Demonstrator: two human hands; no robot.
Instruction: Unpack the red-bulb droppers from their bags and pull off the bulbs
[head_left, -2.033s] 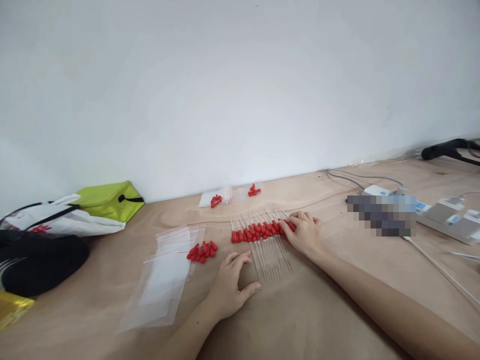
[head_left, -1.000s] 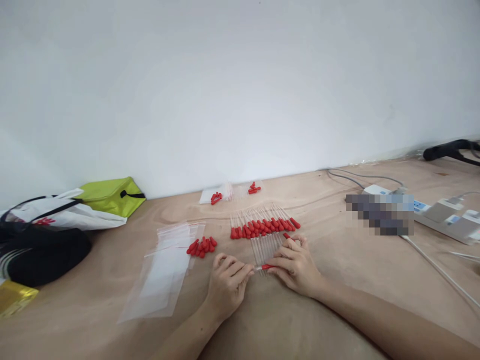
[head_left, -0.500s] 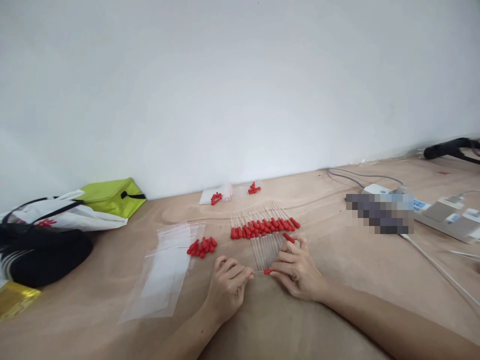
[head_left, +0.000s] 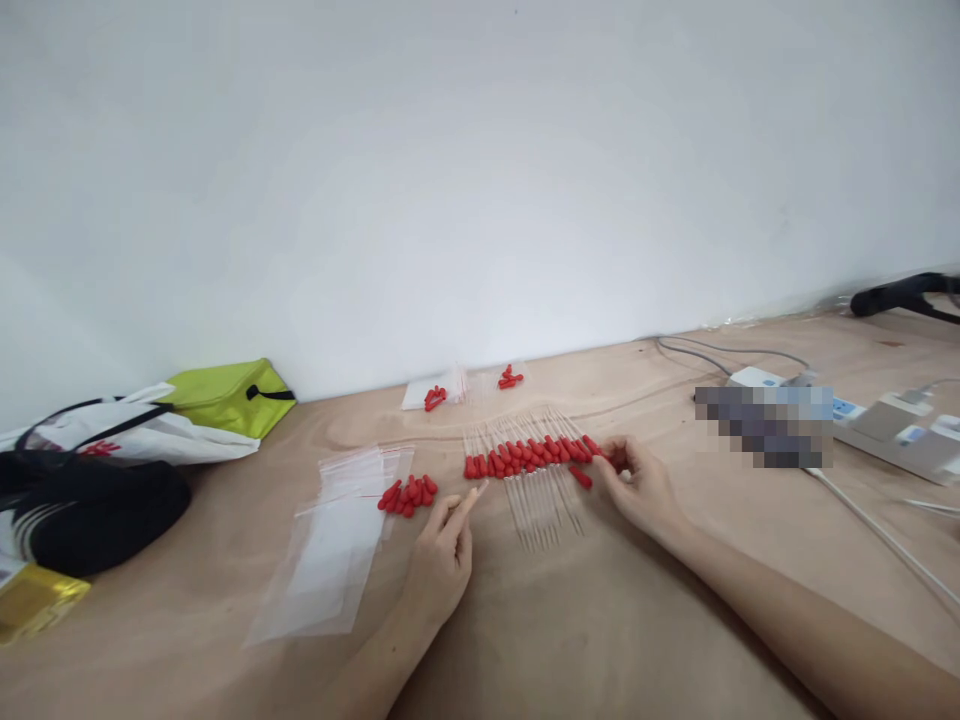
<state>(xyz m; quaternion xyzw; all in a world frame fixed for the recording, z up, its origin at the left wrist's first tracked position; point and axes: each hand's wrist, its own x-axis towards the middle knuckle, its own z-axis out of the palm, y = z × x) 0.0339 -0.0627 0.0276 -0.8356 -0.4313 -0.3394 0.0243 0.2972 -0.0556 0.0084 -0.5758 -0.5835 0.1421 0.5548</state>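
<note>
Standing here, I see a tan wood-look tabletop (head_left: 637, 620), swirly grain, w/ a row of droppers (head_left: 532, 455) mid-table in front of the person: smooth, matte red bulbs, pear-shaped & rubbery-looking, on skinny clear tubes. Bulbs sit on the near side, packed shoulder to shoulder & partly overlapping; tubes point away to the plain wall (head_left: 480, 200). Long axes run near–far: L end almost straight, R end slanting so tips lean L.

Just nearer lies a batch of bare tubes (head_left: 536, 510), thin, see-thru, approx. parallel, also near–far, near ends angled a bit R. One loose bulb (head_left: 580, 477) lies by the row's R end, on a diagonal: slim end far-L, fat end near-R.

R hand (head_left: 634, 485): fingers curled, thumb & fingertips at the row's last bulb, touching; can't tell if it's a firm pinch. L hand (head_left: 442, 555): index stretched out toward the tubes, other fingers bent in; can't tell if it grips anything.

L of that hand, a heap of bulbs (head_left: 409, 495), jumbled every which way, at the edge of flat, filmy zip bags (head_left: 322, 570). Farther L, a shiny lime-green bag (head_left: 232, 400), boxy. Over on the R, a white, hard-edged power strip (head_left: 870, 430).
</note>
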